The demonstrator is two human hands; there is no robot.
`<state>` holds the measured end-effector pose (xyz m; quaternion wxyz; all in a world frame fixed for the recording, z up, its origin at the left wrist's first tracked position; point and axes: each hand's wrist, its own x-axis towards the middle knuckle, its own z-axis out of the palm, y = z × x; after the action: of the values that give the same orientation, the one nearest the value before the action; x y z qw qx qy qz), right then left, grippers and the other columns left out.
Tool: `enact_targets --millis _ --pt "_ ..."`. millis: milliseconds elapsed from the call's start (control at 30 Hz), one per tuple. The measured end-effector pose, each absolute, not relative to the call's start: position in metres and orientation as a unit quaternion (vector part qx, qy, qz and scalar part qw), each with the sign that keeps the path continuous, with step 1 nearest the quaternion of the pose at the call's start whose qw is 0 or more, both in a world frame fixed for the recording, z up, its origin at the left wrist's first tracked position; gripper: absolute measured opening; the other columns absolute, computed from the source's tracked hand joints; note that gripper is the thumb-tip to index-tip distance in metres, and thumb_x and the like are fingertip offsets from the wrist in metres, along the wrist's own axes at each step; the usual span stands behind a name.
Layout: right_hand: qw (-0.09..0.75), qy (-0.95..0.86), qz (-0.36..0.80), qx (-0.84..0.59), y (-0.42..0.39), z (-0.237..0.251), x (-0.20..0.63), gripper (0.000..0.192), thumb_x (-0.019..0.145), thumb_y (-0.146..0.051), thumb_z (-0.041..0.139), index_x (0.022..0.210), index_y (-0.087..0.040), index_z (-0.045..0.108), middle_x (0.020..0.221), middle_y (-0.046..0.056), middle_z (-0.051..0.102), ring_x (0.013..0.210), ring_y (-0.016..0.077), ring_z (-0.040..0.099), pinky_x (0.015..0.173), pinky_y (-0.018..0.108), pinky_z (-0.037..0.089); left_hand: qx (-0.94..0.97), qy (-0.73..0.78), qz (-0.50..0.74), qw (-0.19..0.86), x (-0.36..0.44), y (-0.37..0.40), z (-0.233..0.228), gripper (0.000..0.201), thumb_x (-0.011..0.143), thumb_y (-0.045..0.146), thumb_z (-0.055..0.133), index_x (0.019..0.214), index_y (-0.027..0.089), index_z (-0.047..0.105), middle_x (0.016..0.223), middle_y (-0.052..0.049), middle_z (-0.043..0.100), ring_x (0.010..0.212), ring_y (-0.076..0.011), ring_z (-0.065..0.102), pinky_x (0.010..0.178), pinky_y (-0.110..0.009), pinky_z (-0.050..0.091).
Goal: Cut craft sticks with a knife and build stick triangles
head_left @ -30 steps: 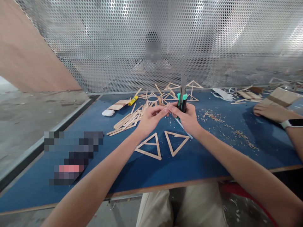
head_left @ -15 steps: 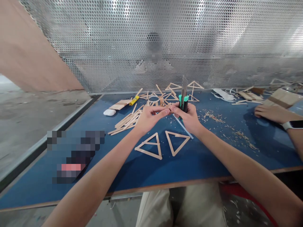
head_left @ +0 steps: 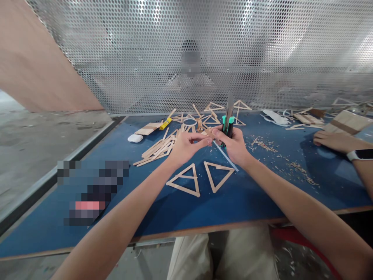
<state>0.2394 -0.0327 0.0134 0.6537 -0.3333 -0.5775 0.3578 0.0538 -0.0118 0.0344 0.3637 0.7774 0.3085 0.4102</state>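
Note:
In my right hand (head_left: 234, 144) is a black and teal utility knife (head_left: 228, 123), its blade pointing up. The thumb and finger of that hand also pinch a small piece of wooden craft stick (head_left: 208, 133). My left hand (head_left: 186, 147) meets it from the other side, fingertips closed on the same piece, which they partly hide. Below the hands lie two triangles of craft sticks: the left triangle (head_left: 183, 189) has a crossbar, and the right triangle (head_left: 210, 177) has a short stick along its top. A thin translucent strip (head_left: 226, 156) lies beneath my right hand.
Loose craft sticks (head_left: 155, 149) are piled left of my hands, near a yellow tube (head_left: 165, 123) and a white case (head_left: 135, 138). Joined stick frames (head_left: 238, 112) stand behind. Wood shavings (head_left: 264, 144) litter the right side. Another person's hand (head_left: 332, 140) rests at far right.
Both hands have shifted slightly right, the knife with them. The fingertips have parted a little, so more of the stick piece shows between them.

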Motion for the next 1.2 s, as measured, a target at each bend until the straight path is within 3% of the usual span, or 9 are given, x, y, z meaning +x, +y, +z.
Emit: enact_targets --millis 400,500,667,867,1033,1200 --pt "0.662 -0.576 0.330 -0.347 -0.032 0.015 0.243 0.022 0.081 -0.044 0.079 0.082 -0.022 0.078 0.063 -0.001 0.056 0.057 0.0116 0.045 0.055 0.029 0.039 0.797 0.305 0.368 0.370 0.052 -0.012 0.037 0.028 0.086 0.048 0.072 0.085 0.022 0.083 0.078 -0.003 0.077 0.053 -0.0103 0.048 0.048 -0.027 0.030" --pt "0.674 -0.563 0.325 -0.351 -0.029 0.015 0.246 0.022 0.079 -0.043 0.080 0.082 -0.022 0.078 0.065 -0.001 0.059 0.057 0.0117 0.047 0.056 0.030 0.040 0.804 0.300 0.352 0.373 0.052 -0.013 0.038 0.028 0.087 0.048 0.071 0.087 0.022 0.083 0.080 -0.004 0.078 0.055 -0.0115 0.053 0.048 -0.027 0.033" --pt "0.692 -0.544 0.319 -0.352 -0.023 0.014 0.252 0.022 0.079 -0.044 0.079 0.082 -0.022 0.077 0.063 -0.001 0.057 0.056 0.0119 0.046 0.054 0.030 0.040 0.802 0.291 0.334 0.400 0.052 -0.013 0.037 0.025 0.087 0.045 0.072 0.092 0.023 0.083 0.087 -0.005 0.080 0.075 -0.0175 0.069 0.062 -0.027 0.047" --pt "0.713 -0.518 0.301 -0.365 -0.016 0.013 0.259 0.023 0.079 -0.045 0.079 0.084 -0.023 0.075 0.064 -0.002 0.054 0.055 0.0115 0.044 0.052 0.030 0.038 0.813 0.292 0.306 0.399 0.053 -0.015 0.037 0.023 0.089 0.043 0.070 0.089 0.024 0.082 0.085 -0.004 0.080 0.065 -0.0136 0.063 0.055 -0.026 0.039" --pt "0.722 -0.500 0.310 -0.364 -0.011 0.013 0.263 0.022 0.080 -0.043 0.078 0.086 -0.022 0.075 0.067 -0.002 0.053 0.055 0.0105 0.044 0.051 0.029 0.037 0.815 0.288 0.326 0.383 0.053 -0.012 0.035 0.022 0.090 0.040 0.068 0.087 0.023 0.082 0.085 -0.005 0.080 0.069 -0.0160 0.065 0.059 -0.028 0.043" --pt "0.696 -0.550 0.142 -0.440 -0.021 0.018 0.268 0.029 0.089 -0.046 0.067 0.106 -0.023 0.076 0.066 -0.002 0.054 0.056 0.0126 0.046 0.056 0.030 0.040 0.808 0.334 0.348 0.337 0.047 -0.004 0.035 0.024 0.088 0.043 0.069 0.084 0.024 0.082 0.082 -0.003 0.079 0.063 -0.0148 0.062 0.058 -0.029 0.041"
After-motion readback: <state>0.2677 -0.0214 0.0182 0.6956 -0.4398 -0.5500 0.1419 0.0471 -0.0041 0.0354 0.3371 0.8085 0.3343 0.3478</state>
